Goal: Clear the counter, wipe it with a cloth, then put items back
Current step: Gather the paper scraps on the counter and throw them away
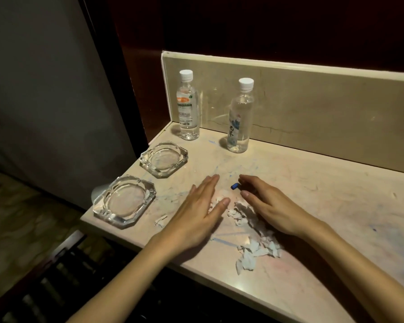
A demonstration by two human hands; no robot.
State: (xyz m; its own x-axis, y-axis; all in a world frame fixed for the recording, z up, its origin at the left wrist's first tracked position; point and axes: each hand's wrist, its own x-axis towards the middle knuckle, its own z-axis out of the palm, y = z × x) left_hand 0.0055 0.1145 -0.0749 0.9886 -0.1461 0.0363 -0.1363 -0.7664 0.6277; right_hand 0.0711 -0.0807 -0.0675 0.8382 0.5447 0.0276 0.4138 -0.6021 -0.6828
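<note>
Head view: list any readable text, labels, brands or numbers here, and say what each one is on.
No text can be read for certain.
Left bottle: label with an orange band and green print, all too small and blurred to read.
Right bottle: blue and white label with dark vertical characters, too blurred to read.
Two glass ashtrays, small blue piece, paper scraps and counter: no writing visible, only blue scribble marks.

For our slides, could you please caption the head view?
Both hands gather paper scraps beside ashtrays and bottles.
</note>
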